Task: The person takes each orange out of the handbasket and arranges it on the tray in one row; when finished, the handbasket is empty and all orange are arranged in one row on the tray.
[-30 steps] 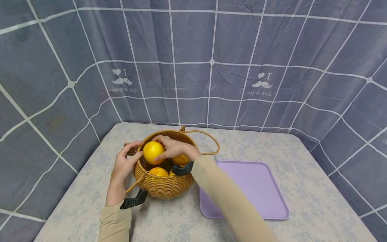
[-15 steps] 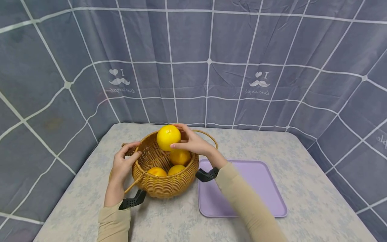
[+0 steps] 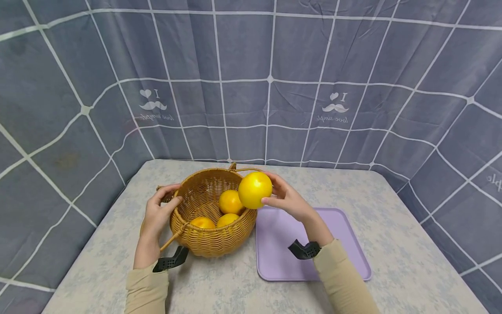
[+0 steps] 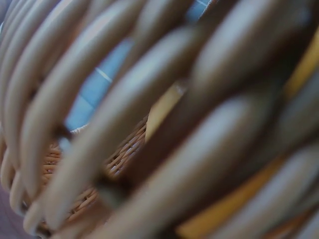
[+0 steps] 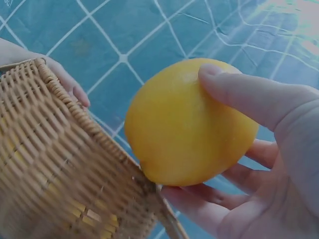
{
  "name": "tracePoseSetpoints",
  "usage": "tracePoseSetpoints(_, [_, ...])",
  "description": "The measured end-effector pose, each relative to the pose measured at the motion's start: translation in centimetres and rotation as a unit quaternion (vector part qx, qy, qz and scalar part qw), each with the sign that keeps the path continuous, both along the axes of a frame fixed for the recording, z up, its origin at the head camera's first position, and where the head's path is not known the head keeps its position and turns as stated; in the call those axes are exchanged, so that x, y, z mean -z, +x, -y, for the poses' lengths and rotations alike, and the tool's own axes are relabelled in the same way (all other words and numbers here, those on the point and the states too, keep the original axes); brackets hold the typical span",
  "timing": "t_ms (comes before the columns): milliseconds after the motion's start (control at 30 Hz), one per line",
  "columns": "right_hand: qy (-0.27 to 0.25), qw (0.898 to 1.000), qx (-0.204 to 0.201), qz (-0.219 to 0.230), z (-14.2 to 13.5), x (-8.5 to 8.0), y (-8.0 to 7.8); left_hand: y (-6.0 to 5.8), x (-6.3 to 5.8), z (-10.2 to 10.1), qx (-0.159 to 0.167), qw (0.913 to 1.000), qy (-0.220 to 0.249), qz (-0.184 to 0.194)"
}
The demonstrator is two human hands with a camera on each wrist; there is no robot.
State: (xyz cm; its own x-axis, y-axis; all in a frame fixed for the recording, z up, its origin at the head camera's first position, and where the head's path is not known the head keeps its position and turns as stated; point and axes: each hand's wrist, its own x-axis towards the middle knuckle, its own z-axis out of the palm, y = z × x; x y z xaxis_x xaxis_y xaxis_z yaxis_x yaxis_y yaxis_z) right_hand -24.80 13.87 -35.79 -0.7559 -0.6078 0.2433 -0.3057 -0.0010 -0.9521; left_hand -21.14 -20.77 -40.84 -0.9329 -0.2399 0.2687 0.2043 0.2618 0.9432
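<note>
My right hand holds a round yellow orange between thumb and fingers, above the right rim of a wicker basket. In the right wrist view the thumb lies across the orange, with the fingers beneath it. My left hand grips the basket's left rim. Inside the basket are an orange at the right, another orange at the front left and a third orange at the front. Close, blurred basket weave fills the left wrist view.
Right of the basket, a flat light-purple tray lies on the pale patterned tablecloth, partly under my right forearm. A thin basket handle hangs at the front left. Behind the table hangs a blue-grey checked curtain.
My right hand has lifted the orange out of the basket and carried it right, to over the right rim. The left hand stays on the left rim.
</note>
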Motion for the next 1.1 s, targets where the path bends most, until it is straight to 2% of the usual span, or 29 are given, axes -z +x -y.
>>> tracePoseSetpoints(233, [-0.012, 1.000, 0.001, 0.004, -3.1, 2.2, 1.9, 0.0, 0.1, -0.1, 0.001, 1.0000, 0.003, -0.005])
tracePoseSetpoints(500, [0.003, 0.999, -0.037, 0.035, -4.9, 5.5, 3.0, 0.2, -0.1, -0.2, 0.009, 0.9999, 0.010, -0.002])
tracePoseSetpoints(767, [0.062, 0.997, -0.008, 0.055, -4.9, 7.5, 2.5, 0.1, 0.0, -0.1, 0.002, 1.0000, 0.004, -0.008])
tracePoseSetpoints(1100, [0.100, 0.988, 0.016, 0.120, -4.4, 9.8, 2.0, 0.2, 0.1, -0.1, 0.009, 0.9998, 0.008, -0.017])
